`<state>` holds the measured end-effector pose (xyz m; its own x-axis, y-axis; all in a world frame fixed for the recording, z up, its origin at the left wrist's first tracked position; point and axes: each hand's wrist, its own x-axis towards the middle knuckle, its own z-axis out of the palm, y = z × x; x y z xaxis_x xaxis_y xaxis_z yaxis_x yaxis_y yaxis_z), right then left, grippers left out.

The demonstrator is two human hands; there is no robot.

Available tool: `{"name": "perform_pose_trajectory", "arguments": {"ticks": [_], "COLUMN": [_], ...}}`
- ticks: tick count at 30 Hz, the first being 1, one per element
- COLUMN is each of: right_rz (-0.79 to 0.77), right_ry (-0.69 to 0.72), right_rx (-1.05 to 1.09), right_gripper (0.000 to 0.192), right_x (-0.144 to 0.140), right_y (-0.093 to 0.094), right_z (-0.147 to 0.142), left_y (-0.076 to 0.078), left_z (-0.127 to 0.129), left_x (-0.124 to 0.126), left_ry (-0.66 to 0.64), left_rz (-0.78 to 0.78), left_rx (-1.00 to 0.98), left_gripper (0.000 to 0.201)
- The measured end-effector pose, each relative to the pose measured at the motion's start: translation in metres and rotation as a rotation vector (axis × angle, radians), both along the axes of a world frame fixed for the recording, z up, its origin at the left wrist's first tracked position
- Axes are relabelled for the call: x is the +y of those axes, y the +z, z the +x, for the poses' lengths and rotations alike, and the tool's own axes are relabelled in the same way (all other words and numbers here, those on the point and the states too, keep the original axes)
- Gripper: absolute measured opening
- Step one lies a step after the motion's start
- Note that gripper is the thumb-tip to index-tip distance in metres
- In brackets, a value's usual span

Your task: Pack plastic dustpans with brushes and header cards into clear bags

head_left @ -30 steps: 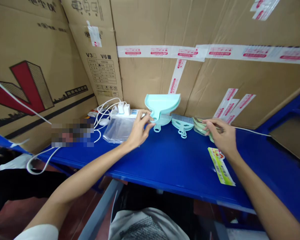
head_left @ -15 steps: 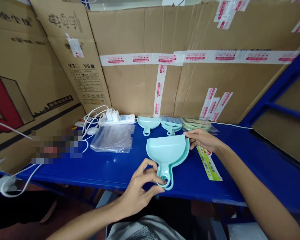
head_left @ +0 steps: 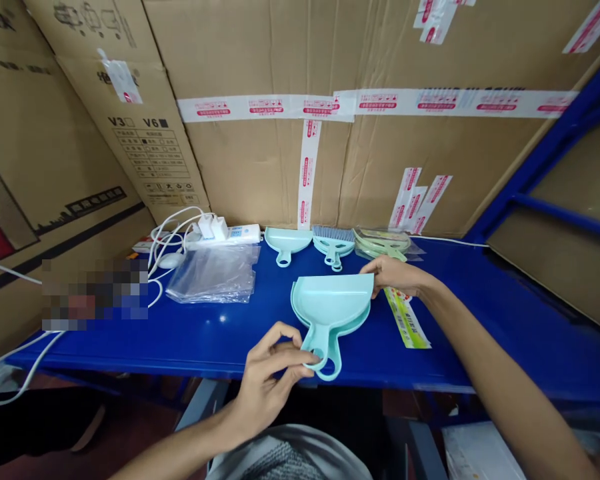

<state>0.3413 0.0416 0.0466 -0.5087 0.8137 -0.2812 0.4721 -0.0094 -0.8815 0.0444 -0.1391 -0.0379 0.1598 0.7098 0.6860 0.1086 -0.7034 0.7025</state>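
Note:
Two nested mint-green dustpans point(head_left: 333, 308) lie on the blue shelf point(head_left: 205, 337) in front of me. My left hand point(head_left: 270, 377) pinches their ringed handles at the shelf's front edge. My right hand point(head_left: 393, 275) grips the far right corner of the pans' wide mouth. Behind them, against the cardboard, rest another mint dustpan point(head_left: 286, 240), a mint brush with grey bristles point(head_left: 333, 241) and a bagged green set point(head_left: 384, 242).
A pile of clear plastic bags point(head_left: 215, 280) lies at the left, beside a white power strip point(head_left: 230, 233) with chargers and cables. A green printed label card point(head_left: 406, 319) sits under my right wrist. Taped cardboard boxes point(head_left: 380, 133) wall the back; a blue frame post point(head_left: 540, 160) stands at right.
My left hand carried the dustpans from the back of the shelf to its front edge. My right hand left the bagged set and took hold of the pans' corner.

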Motion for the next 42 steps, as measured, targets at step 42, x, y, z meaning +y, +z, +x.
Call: {"name": "perform_pose_trajectory", "arguments": {"ticks": [42], "right_rz": [0.569], "right_ry": [0.298], "right_rx": [-0.587], "right_gripper": [0.070], "right_x": [0.003], "right_y": [-0.002], "right_z": [0.006], "left_y": [0.056], "left_z": [-0.063], "left_x": [0.172], "left_ry": [-0.198], "left_rz": [0.044], "left_rx": [1.109], "left_gripper": [0.043]}}
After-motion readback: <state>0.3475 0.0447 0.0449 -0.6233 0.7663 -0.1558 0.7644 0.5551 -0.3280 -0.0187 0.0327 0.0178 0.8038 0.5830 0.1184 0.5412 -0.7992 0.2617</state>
